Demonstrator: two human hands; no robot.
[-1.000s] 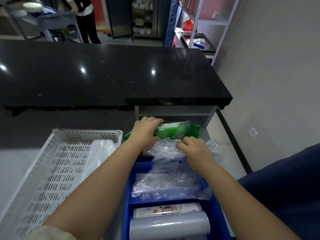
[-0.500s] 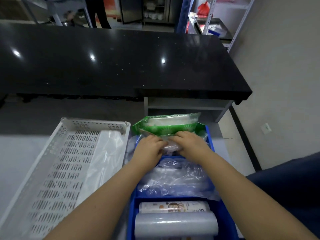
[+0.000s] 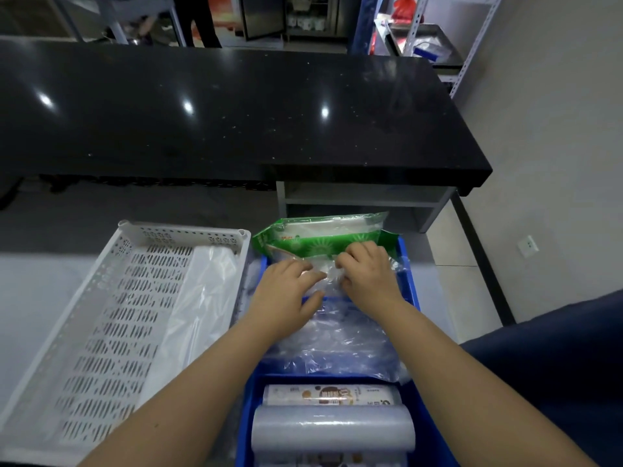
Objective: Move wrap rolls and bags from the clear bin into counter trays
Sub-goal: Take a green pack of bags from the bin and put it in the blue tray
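Note:
A blue tray [image 3: 412,288] stands on the counter in front of me. A green pack of bags [image 3: 320,235] leans upright at its far end. Below it lies a heap of clear plastic bags [image 3: 340,345]. My left hand [image 3: 286,291] and my right hand [image 3: 367,274] both press on a small clear bag [image 3: 325,276] at the top of that heap, fingers curled on it. Two wrap rolls lie at the near end: a printed roll [image 3: 330,395] and a plain clear roll [image 3: 333,433]. A white perforated tray [image 3: 111,318] to the left holds a clear bag [image 3: 202,298] along its right side.
A raised black stone counter [image 3: 236,112] runs across the back, with a grey shelf unit [image 3: 364,200] under its right end. The floor and a wall with a socket [image 3: 528,246] lie to the right. Metal shelving [image 3: 424,38] and a person's legs [image 3: 199,21] are far behind.
My left hand has come off the green pack and dropped to the clear bag beside my right hand. The green pack now stands upright at the tray's far end.

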